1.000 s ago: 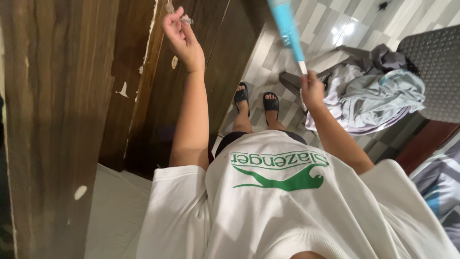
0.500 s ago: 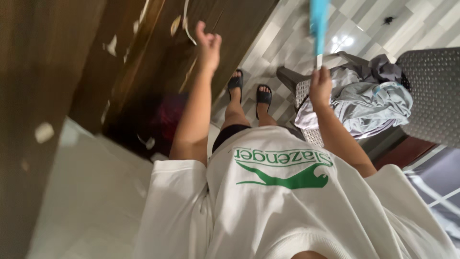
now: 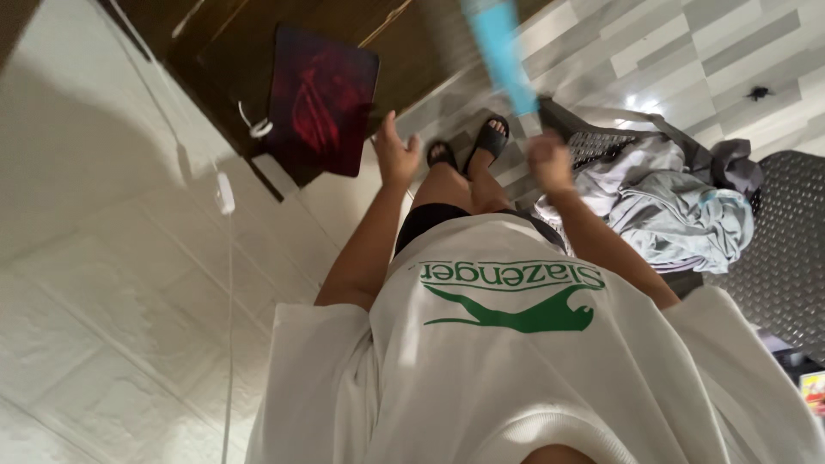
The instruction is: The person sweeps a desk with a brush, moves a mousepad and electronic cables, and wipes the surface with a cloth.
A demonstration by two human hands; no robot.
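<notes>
head view: right hand (image 3: 550, 161) gripping blue stick (image 3: 503, 53), left hand (image 3: 397, 157) empty

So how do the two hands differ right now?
The left hand is open with fingers spread and holds nothing; the right hand is closed around a blue stick. The left hand is raised near the dark red pad on the wall, the right hand over the grey clothes pile. Both are bare and raised forward.

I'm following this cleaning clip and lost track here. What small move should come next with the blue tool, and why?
Probably sweep the blue-handled tool, gripped in the right hand, toward the dark wooden surface. The tool points up that way, and the open left hand holds nothing, free to steady.
</notes>
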